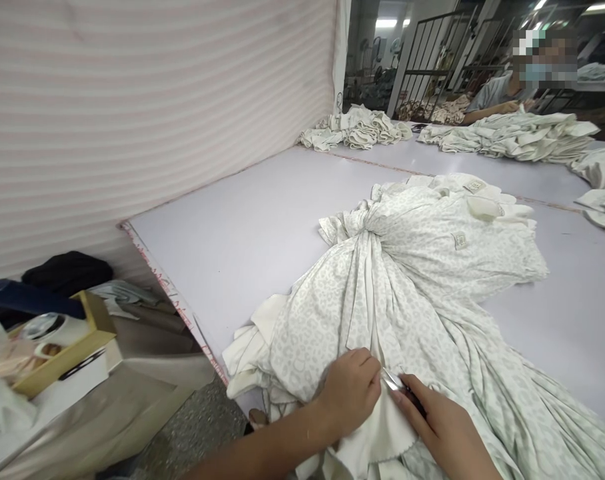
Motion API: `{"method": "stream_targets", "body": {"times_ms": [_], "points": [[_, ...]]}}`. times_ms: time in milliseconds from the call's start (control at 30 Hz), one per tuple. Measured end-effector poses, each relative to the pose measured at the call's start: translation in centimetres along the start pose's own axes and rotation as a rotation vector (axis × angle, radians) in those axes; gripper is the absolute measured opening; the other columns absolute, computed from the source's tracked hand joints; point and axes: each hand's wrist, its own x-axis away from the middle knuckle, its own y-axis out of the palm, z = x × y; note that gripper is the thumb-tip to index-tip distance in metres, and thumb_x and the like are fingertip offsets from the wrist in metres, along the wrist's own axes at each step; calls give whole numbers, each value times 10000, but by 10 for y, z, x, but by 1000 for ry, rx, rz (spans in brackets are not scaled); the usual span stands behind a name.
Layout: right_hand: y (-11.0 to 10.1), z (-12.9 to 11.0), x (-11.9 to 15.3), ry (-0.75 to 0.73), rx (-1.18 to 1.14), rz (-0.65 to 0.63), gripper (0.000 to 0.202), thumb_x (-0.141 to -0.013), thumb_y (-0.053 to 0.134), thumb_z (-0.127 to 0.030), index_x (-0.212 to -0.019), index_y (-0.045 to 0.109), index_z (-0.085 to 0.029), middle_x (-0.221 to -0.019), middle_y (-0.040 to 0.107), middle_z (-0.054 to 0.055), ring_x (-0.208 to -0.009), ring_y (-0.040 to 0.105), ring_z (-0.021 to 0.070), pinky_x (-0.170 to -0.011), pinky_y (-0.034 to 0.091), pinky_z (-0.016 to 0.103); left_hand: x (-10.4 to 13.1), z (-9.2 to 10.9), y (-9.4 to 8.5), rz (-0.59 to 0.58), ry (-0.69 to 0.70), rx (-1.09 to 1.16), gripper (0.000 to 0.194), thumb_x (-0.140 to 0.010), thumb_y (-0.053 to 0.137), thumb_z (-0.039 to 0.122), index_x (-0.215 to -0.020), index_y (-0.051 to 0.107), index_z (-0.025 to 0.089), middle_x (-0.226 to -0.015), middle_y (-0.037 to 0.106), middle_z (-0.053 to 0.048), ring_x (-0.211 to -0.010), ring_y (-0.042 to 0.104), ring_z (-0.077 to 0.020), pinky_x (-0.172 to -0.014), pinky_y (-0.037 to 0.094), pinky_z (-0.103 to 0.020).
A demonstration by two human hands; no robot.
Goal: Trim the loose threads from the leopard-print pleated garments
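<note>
A large bundle of pale leopard-print fabric [307, 333], gathered into a knot near its middle, lies over the front of the table. My left hand [351, 390] is closed, pinching a fold of this fabric below the knot. Close beside it on the right, my right hand [440, 420] grips a pair of thread snips [392, 380]. Their metal blades point up and left, close to my left fingertips. Whether the blades touch the cloth or a thread I cannot tell. Small square labels [460, 241] show on the upper part of the bundle.
The pale table [262, 220] borders a striped white sheet [157, 100] on the left. More fabric piles [507, 133] lie at the far side, where a masked person [497, 93] sits. Low on the left, a yellow box [97, 317] holds rolls and cloth.
</note>
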Motion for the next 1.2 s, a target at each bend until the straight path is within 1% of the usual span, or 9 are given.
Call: {"method": "stream_targets", "body": {"times_ms": [267,467,700,767,867,967,1067,1133,1200], "points": [[3,3,-6,28,147,-43,350,-895,324,-527,-878,570,-279,-687,689,5,-627,627,272,-561,342,311,4,-3,6,101,35,65,165,-798,465,69,-678,493,180,-710,583,-16,-666,541,-155,-603,414,-263],[1,-3,-2,3,29,-145,400,-901,313,-544,-788,574,-263,-517,578,-35,-508,581,197,-516,344,271,5,-5,0,118,31,150,173,-816,448,80,-684,495,181,-686,560,1,-638,530,-127,-568,411,-226],[-3,2,-3,14,-140,-186,382,-860,445,-561,-680,589,-256,-505,580,-35,-481,556,175,-490,351,261,8,-3,-5,120,26,202,172,-834,398,91,-728,489,191,-730,559,-16,-684,544,-142,-608,443,-236],[-6,6,-1,72,-218,-122,383,-843,465,-597,-767,626,-258,-623,654,-14,-586,611,194,-519,409,259,14,-2,-13,124,-60,162,124,-834,401,120,-836,506,185,-815,571,-48,-746,555,-172,-638,456,-270],[-9,13,1,204,-349,59,450,-866,429,-609,-1047,621,-244,-1052,699,49,-1036,614,248,-766,495,271,21,-1,-35,1,-341,93,184,-823,459,216,-997,485,163,-846,561,-66,-743,550,-205,-603,445,-303],[-3,18,-1,264,-473,157,514,-882,401,-602,-1180,581,-223,-1240,624,65,-1232,497,232,-934,456,277,17,5,-57,-241,-457,181,58,-828,443,228,-805,485,196,-681,499,12,-603,505,-157,-529,390,-261],[3,22,-6,256,-532,172,575,-853,409,-630,-1212,596,-221,-1267,610,63,-1192,539,234,-887,497,263,7,18,-55,-304,-319,276,169,-836,437,224,-668,443,201,-642,495,28,-572,497,-129,-522,380,-236],[4,24,-10,244,-524,176,608,-809,463,-645,-1215,605,-215,-1276,605,62,-1166,561,244,-875,504,263,3,24,-33,-314,-106,275,123,-819,472,223,-700,492,195,-719,579,-2,-646,556,-149,-578,424,-242],[5,25,-12,228,-489,178,648,-745,556,-636,-1223,602,-201,-1264,614,66,-1160,565,255,-888,498,269,4,26,-1,-351,165,263,73,-790,533,257,-808,568,196,-862,656,-44,-791,615,-199,-682,471,-271]]}}
